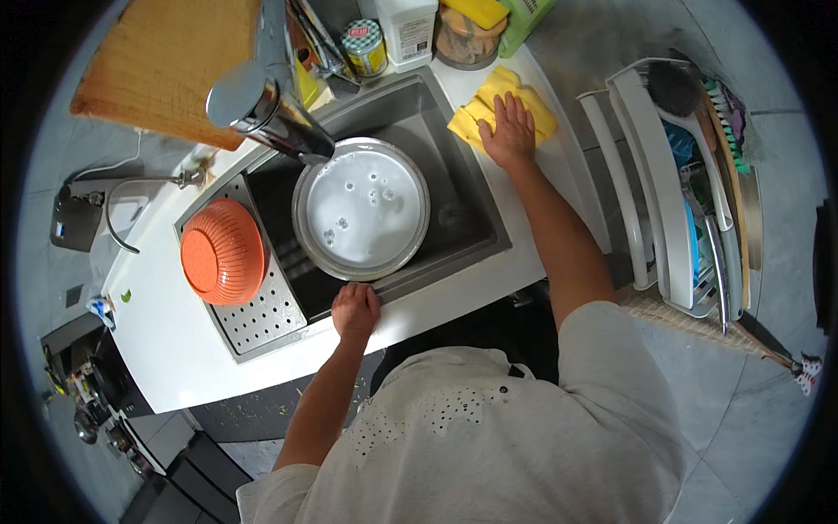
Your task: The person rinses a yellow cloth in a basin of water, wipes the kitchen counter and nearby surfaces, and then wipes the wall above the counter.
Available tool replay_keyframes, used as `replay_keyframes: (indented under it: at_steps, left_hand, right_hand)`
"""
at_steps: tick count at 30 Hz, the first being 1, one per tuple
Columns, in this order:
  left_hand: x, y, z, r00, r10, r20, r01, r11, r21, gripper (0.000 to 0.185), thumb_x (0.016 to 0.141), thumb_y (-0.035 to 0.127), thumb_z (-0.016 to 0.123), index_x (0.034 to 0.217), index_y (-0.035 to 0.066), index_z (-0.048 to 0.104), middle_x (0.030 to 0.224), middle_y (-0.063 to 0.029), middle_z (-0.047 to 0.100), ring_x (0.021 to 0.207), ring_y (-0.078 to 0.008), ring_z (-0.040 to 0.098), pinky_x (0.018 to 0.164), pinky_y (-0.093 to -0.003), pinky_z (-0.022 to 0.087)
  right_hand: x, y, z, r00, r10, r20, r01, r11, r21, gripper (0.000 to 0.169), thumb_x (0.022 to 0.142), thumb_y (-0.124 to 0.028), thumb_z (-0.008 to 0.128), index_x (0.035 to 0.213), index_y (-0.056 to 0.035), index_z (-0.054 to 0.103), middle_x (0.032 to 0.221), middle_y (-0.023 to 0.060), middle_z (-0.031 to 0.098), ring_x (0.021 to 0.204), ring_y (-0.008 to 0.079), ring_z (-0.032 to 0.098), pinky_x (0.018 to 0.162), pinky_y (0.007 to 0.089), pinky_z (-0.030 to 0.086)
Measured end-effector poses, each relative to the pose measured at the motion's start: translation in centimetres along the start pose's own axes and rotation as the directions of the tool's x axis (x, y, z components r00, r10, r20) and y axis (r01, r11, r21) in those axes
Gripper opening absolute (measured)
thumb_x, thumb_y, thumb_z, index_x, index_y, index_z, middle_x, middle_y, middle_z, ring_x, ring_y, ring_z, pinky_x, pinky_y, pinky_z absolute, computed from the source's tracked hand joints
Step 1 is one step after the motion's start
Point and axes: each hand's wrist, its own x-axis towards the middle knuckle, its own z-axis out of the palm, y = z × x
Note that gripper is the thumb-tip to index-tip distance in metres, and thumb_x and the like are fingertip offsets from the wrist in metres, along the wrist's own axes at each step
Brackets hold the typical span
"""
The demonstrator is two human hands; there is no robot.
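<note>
My right hand (pixel 510 134) lies flat on a crumpled yellow cloth (pixel 476 116) on the white countertop, to the right of the sink. Its fingers are extended over the cloth and do not grip it. At the front edge of the dark grey sink (pixel 452 274), my left hand (pixel 355 310) rests with its fingers curled in; the fingertips are hidden. Just beyond that hand, a round metal basin (pixel 296 219) stands in the sink. Whitish liquid (pixel 366 216) with a few bubble clusters fills much of it. A thick chrome faucet (pixel 288 121) reaches over the basin's rim.
An upturned orange plastic colander (pixel 222 252) sits on a perforated metal drainboard (pixel 258 331). Behind the sink are a wooden cutting board (pixel 170 65), a lidded jar (pixel 364 49) and a white plastic bottle (pixel 409 33). A white rack (pixel 655 190) holding utensils stands at right.
</note>
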Motion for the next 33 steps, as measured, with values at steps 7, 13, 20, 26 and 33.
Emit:
replay_keyframes:
  at_steps: [7,13,20,26,33]
  left_hand:
    - [0.1,0.6,-0.5,0.995,-0.066,0.071,0.065,0.998,0.02,0.011,0.083,0.019,0.06,0.083,0.01,0.065,0.085,-0.006,0.063,0.083,-0.0283,0.061,0.074,-0.0415,0.05]
    - [0.2,0.7,-0.6,0.988,-0.073,0.133,0.071,0.997,0.02,0.012,0.084,0.021,0.058,0.084,0.011,0.064,0.086,-0.0063,0.062,0.086,-0.0277,0.06,0.076,-0.0426,0.049]
    - [0.1,0.5,-0.5,0.989,-0.047,0.14,0.042,0.998,0.035,0.011,0.083,0.02,0.057,0.084,0.011,0.064,0.085,-0.0059,0.06,0.084,-0.028,0.059,0.075,-0.0422,0.049]
    - [0.4,0.6,-0.9,0.982,-0.078,0.172,0.071,0.996,0.051,0.014,0.086,0.02,0.056,0.086,0.009,0.065,0.088,-0.0091,0.062,0.087,-0.031,0.06,0.076,-0.0435,0.05]
    - [0.3,0.8,-1.2,0.988,-0.02,0.153,0.018,1.0,0.012,0.015,0.087,0.019,0.054,0.087,0.008,0.064,0.089,-0.0105,0.062,0.086,-0.0319,0.059,0.076,-0.0442,0.05]
  right_hand:
    - [-2.9,-1.5,-0.7,0.989,-0.087,-0.119,0.087,0.996,-0.004,0.064,0.089,-0.042,0.054,0.139,-0.0037,0.046,0.148,0.0193,0.04,0.139,0.035,0.033,0.114,0.0505,0.022]
    - [2.1,-3.4,-0.8,0.915,-0.4,-0.048,0.403,0.909,0.106,0.057,0.088,-0.031,0.053,0.137,-0.0029,0.048,0.147,0.014,0.042,0.139,0.0277,0.035,0.114,0.0442,0.024]
    - [6.9,-6.1,1.8,0.914,-0.398,-0.082,0.404,0.912,0.076,0.056,0.089,-0.034,0.05,0.137,-0.0062,0.049,0.146,0.0082,0.045,0.136,0.0199,0.037,0.113,0.0398,0.024]
    - [4.3,-6.7,1.4,0.956,-0.251,-0.151,0.274,0.949,0.156,0.051,0.087,-0.032,0.054,0.134,-0.0121,0.054,0.144,0.0061,0.048,0.137,0.0212,0.037,0.113,0.0451,0.023]
    - [-6.4,-4.6,-3.2,0.973,-0.229,-0.036,0.232,0.968,0.093,0.051,0.087,-0.032,0.057,0.134,-0.014,0.051,0.147,0.0093,0.043,0.139,0.0265,0.034,0.111,0.0504,0.026]
